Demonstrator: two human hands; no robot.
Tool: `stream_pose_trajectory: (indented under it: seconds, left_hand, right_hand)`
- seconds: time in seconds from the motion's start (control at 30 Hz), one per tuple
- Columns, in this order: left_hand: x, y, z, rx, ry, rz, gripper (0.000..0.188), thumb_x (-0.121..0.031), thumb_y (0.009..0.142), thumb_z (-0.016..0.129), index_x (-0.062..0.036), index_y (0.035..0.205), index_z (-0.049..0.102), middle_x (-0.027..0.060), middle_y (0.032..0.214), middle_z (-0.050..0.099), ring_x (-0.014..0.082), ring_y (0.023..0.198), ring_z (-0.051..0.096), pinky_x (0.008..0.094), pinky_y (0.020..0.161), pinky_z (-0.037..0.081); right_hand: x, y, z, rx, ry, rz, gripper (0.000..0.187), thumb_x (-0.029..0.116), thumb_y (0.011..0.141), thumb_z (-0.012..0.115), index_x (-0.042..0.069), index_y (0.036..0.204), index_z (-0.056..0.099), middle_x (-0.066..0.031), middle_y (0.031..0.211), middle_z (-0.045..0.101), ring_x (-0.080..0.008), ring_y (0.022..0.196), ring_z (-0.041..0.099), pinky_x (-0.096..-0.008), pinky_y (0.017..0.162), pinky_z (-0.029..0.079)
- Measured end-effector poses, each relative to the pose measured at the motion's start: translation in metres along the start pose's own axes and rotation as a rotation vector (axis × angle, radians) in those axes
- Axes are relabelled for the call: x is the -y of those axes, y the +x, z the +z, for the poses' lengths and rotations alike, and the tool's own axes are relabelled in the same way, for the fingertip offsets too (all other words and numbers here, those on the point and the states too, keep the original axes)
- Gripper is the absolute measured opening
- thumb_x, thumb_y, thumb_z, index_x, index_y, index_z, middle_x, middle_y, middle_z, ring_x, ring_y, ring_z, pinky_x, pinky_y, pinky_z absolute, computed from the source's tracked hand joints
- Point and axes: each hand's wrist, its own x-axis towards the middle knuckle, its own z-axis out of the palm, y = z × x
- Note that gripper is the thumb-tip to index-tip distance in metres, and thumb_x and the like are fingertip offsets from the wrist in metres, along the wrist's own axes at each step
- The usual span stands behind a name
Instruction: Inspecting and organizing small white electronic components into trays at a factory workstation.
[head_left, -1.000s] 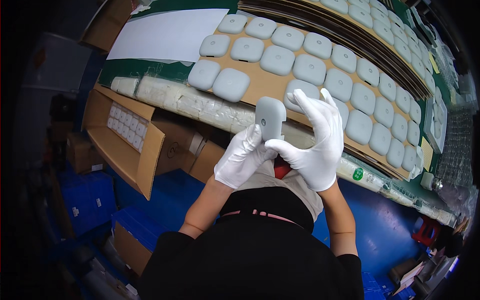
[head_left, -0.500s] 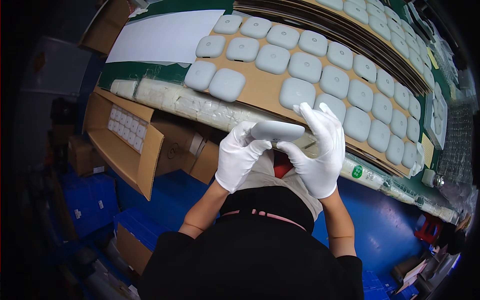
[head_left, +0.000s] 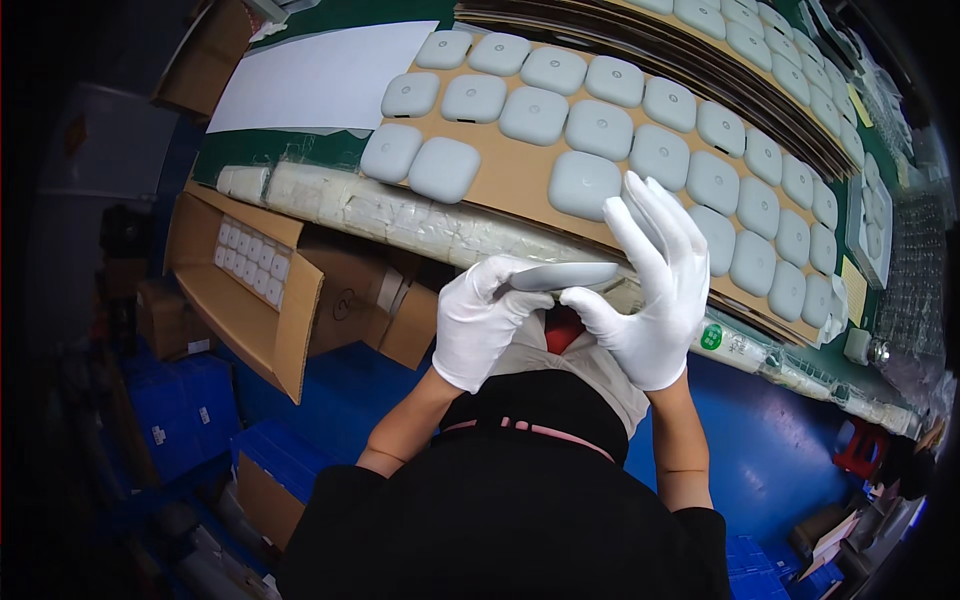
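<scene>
My left hand point(head_left: 480, 325), in a white glove, pinches a rounded light-grey plastic device point(head_left: 565, 276) by its left end, thumb beneath and fingers behind. The device is seen nearly edge-on, in front of the table's near edge. My right hand point(head_left: 655, 300), also gloved, is open at its right side, fingers stretched up and away. Its thumb tip is close below the device's right part; I cannot tell whether it touches. Several similar devices lie in rows on a cardboard sheet point(head_left: 515, 185) beyond; the nearest one point(head_left: 585, 185) sits left of my right fingertips.
A wrapped padded edge point(head_left: 400, 215) runs along the table front. An open cardboard box point(head_left: 290, 340) at the left holds small white pieces. White paper point(head_left: 320, 80) lies at the far left. Stacked cardboard sheets point(head_left: 640, 45) with more devices are behind. Blue boxes point(head_left: 180, 410) stand lower left.
The device has tilted to a thinner edge-on view. My right hand's fingers have stretched up and moved slightly right, while my left hand keeps its hold.
</scene>
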Motion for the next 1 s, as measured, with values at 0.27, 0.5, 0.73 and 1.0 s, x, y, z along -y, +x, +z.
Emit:
stream_pose_trajectory:
  seconds: [0.27, 0.5, 0.73, 1.0]
  left_hand:
    - [-0.008, 0.002, 0.001, 0.0, 0.079, 0.034, 0.024, -0.009, 0.076, 0.08, -0.0025, 0.096, 0.07, 0.0047, 0.082, 0.069, 0.0132, 0.068, 0.058, 0.0263, 0.065, 0.047]
    - [-0.03, 0.004, 0.0, 0.101, 0.303, 0.306, 0.032, -0.016, 0.069, 0.085, -0.0021, 0.094, 0.071, 0.0049, 0.082, 0.071, 0.0152, 0.066, 0.061, 0.0276, 0.064, 0.048]
    - [-0.037, 0.003, 0.003, 0.178, 0.304, 0.347, 0.039, -0.018, 0.064, 0.088, -0.002, 0.097, 0.072, 0.0037, 0.083, 0.071, 0.0141, 0.065, 0.061, 0.0268, 0.064, 0.05]
    - [-0.045, 0.004, 0.007, 0.209, 0.265, 0.273, 0.039, -0.016, 0.065, 0.087, -0.0016, 0.098, 0.072, 0.0049, 0.083, 0.071, 0.0115, 0.066, 0.062, 0.025, 0.064, 0.051]
  right_hand:
    - [-0.001, -0.009, -0.006, 0.046, 0.29, 0.168, 0.054, 0.027, 0.075, 0.079, 0.008, 0.124, 0.064, -0.0126, 0.12, 0.063, -0.0244, 0.105, 0.06, -0.0342, 0.091, 0.046]
    - [0.0, -0.025, -0.011, 0.154, 0.867, 0.704, 0.043, 0.015, 0.083, 0.072, 0.002, 0.123, 0.061, -0.0101, 0.109, 0.065, -0.0157, 0.098, 0.059, -0.0263, 0.088, 0.046]
    - [-0.006, -0.036, 0.0, 0.07, 1.137, 0.896, 0.03, 0.016, 0.091, 0.064, -0.002, 0.114, 0.061, -0.011, 0.116, 0.062, -0.0168, 0.098, 0.056, -0.0277, 0.089, 0.042]
    - [-0.002, -0.029, -0.003, 0.082, 1.207, 1.011, 0.035, 0.019, 0.095, 0.056, -0.003, 0.123, 0.059, -0.0114, 0.118, 0.061, -0.016, 0.1, 0.055, -0.0297, 0.092, 0.042]
